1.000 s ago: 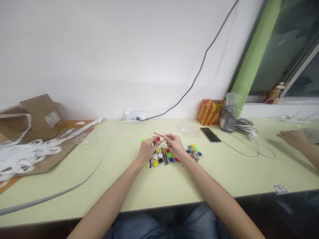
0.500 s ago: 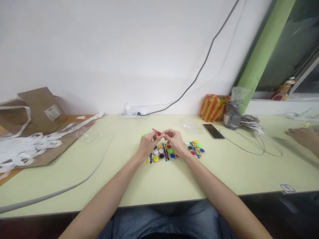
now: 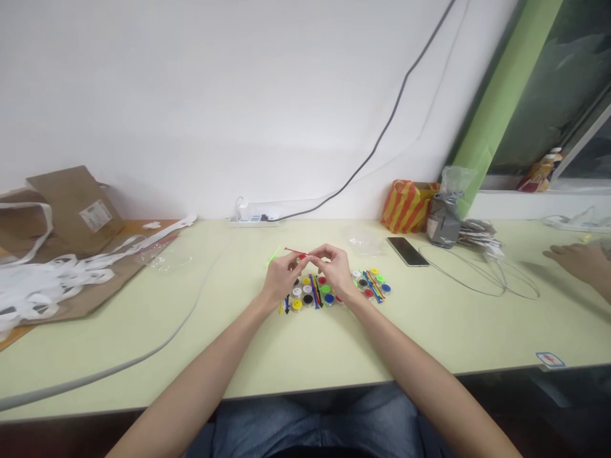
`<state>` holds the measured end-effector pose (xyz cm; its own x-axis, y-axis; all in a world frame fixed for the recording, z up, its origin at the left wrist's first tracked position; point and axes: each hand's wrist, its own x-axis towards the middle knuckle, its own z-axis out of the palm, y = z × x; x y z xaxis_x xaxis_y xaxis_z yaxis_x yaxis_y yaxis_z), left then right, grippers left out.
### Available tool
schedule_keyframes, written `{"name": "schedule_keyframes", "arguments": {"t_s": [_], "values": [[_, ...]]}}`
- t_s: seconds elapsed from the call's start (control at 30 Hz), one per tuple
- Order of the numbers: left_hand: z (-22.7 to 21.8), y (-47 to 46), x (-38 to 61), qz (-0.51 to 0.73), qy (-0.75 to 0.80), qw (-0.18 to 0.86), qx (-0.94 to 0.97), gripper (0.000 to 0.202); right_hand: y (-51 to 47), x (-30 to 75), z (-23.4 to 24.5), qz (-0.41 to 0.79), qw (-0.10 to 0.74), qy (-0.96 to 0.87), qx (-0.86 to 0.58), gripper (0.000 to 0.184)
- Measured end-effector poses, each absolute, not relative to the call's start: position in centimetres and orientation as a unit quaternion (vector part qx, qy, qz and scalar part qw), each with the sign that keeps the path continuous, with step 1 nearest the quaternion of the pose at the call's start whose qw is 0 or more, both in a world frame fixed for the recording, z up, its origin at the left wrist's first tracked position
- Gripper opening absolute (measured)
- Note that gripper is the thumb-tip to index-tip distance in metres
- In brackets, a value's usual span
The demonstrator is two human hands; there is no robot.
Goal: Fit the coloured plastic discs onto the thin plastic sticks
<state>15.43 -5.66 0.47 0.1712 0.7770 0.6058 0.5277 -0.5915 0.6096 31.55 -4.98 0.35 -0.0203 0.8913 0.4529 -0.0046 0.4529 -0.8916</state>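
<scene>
Above the table, my left hand point(image 3: 280, 275) and my right hand point(image 3: 335, 266) meet, their fingertips pinched together. Between them is a thin red plastic stick point(image 3: 293, 250), its free end pointing left, and a small red piece sits at the fingertips, partly hidden. Beyond my left hand shows a bright green stick point(image 3: 273, 256). Below the hands lie several clear round pots with coloured tops, such as a yellow one point(image 3: 296, 305) and a blue one point(image 3: 329, 298). Coloured arrow-shaped sticks point(image 3: 316, 291) lie among them. A second cluster, with a green-topped pot point(image 3: 380, 279), rests right of my right wrist.
A phone point(image 3: 408, 252), a white cable point(image 3: 470, 280) and a striped bag point(image 3: 409, 207) are on the right. Another person's hand point(image 3: 580, 262) is at the right edge. Brown paper point(image 3: 90, 305) with white strips point(image 3: 57, 283) covers the left. A power strip point(image 3: 252, 219) stands by the wall.
The red stick has turned flatter, and its free end has shifted left. Both hands stay pinched together at nearly the same place. The view has shifted slightly.
</scene>
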Motion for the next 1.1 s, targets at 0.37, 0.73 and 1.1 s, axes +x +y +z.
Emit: {"name": "schedule_keyframes", "arguments": {"t_s": [0.37, 0.73, 1.1], "values": [[0.07, -5.4, 15.19, 0.488, 0.422, 0.136, 0.752, 0.042, -5.19, 31.62, 0.67, 0.387, 0.601, -0.603, -0.355, 0.035], [0.0, -5.21, 15.58, 0.534, 0.392, 0.204, 0.721, 0.038, -4.92, 31.96, 0.41, 0.306, 0.607, -0.657, -0.324, 0.018], [0.71, -5.63, 15.72, 0.538, 0.36, 0.153, 0.747, 0.019, -5.41, 31.69, 0.76, 0.261, 0.602, -0.663, -0.359, 0.012]]}}
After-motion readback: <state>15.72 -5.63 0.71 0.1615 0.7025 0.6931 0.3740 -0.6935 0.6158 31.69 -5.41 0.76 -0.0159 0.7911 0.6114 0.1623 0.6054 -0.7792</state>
